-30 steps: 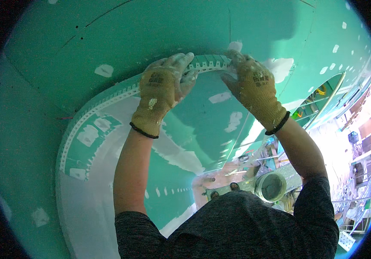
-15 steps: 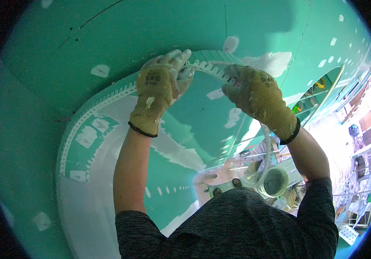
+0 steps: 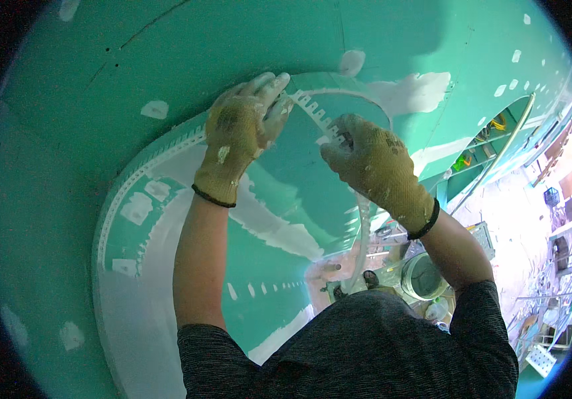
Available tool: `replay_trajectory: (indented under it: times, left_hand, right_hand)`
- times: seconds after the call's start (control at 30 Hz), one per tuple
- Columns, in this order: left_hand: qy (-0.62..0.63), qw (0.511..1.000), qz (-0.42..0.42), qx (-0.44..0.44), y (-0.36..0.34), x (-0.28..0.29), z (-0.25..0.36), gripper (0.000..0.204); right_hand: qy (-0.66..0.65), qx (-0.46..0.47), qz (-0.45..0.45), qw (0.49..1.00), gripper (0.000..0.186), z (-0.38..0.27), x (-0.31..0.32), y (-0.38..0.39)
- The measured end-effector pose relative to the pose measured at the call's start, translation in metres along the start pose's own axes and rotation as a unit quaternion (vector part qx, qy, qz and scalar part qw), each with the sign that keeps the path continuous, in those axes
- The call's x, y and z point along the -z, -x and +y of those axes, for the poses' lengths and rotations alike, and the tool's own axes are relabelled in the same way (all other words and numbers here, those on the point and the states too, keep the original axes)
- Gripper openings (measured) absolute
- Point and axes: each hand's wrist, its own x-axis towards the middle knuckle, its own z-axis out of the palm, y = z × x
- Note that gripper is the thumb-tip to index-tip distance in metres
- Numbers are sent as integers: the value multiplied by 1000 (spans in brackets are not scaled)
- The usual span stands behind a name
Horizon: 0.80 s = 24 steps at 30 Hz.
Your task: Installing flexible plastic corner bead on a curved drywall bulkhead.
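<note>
A white notched plastic corner bead [image 3: 314, 114] follows the curved edge of a green board panel [image 3: 286, 193]. My left hand [image 3: 236, 130], in a tan, compound-smeared glove, lies at the top of the curve, its fingers over the edge and its thumb against the face, with the bead beneath. To the right, my gloved right hand [image 3: 379, 163] is closed around the loose stretch of bead, which slants down away from the edge. The bead's free tail [image 3: 364, 233] hangs below that hand. Left of my left hand, the bead lies along the edge.
White compound patches [image 3: 409, 92] dot the green surfaces. At right, an opening [image 3: 499, 143] shows yellow and green items inside. Down below stands a bucket [image 3: 426, 276] of grey material, near my feet [image 3: 370, 278]. Metal frames and clutter [image 3: 555, 306] fill the lower right.
My right hand has moved left and slightly down, drawing the loose bead farther from the curved edge. The hanging tail has swung left. My left hand has stayed nearly in place.
</note>
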Motion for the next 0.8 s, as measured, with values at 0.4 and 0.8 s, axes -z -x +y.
replay_trajectory:
  times: [0.4,0.8]
  left_hand:
    - [-70,992,40,-95,14,-12,-17,40]
    - [-50,993,76,-78,5,-15,-9,35]
  right_hand:
    - [139,157,105,972,28,-22,-7,-65]
    - [180,133,136,965,20,-20,-29,-65]
